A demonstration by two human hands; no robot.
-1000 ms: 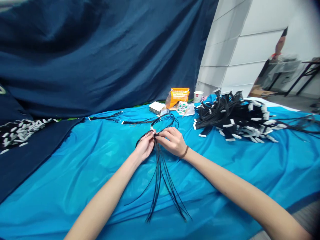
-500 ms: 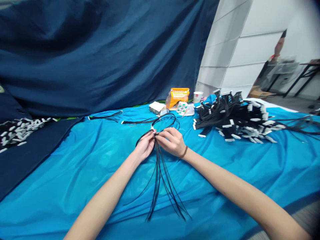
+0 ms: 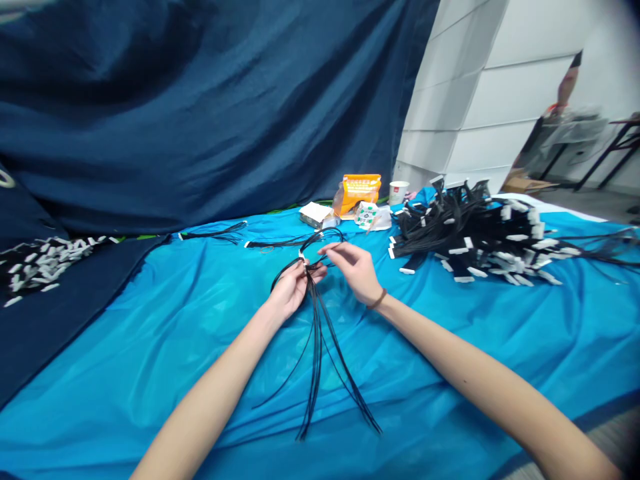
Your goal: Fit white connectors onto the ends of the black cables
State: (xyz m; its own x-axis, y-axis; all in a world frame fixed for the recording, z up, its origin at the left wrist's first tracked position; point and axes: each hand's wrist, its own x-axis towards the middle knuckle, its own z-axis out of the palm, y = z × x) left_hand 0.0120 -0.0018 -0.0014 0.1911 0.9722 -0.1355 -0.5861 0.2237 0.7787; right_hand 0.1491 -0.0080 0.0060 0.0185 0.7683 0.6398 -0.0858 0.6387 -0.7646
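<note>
My left hand (image 3: 291, 290) is closed round a bunch of thin black cords (image 3: 317, 347) at the point where they are gathered, with a small white tag at the grip. The loose ends fan out toward me over the blue table cover (image 3: 175, 347), and a loop of the cords curves away behind the hands. My right hand (image 3: 356, 270) sits just right of the bunch, lifted a little, its fingers curled and pinching one cord of the loop.
A big heap of black cords with white tags (image 3: 475, 233) lies at the right. An orange packet (image 3: 357, 190), a paper cup (image 3: 399, 193) and a small white box (image 3: 315, 215) stand at the back. More white tags (image 3: 40, 263) lie on dark cloth at left.
My right hand has drawn back from the gathered point and risen slightly to the right, fingers now on the loop. The left hand keeps its grip in place.
</note>
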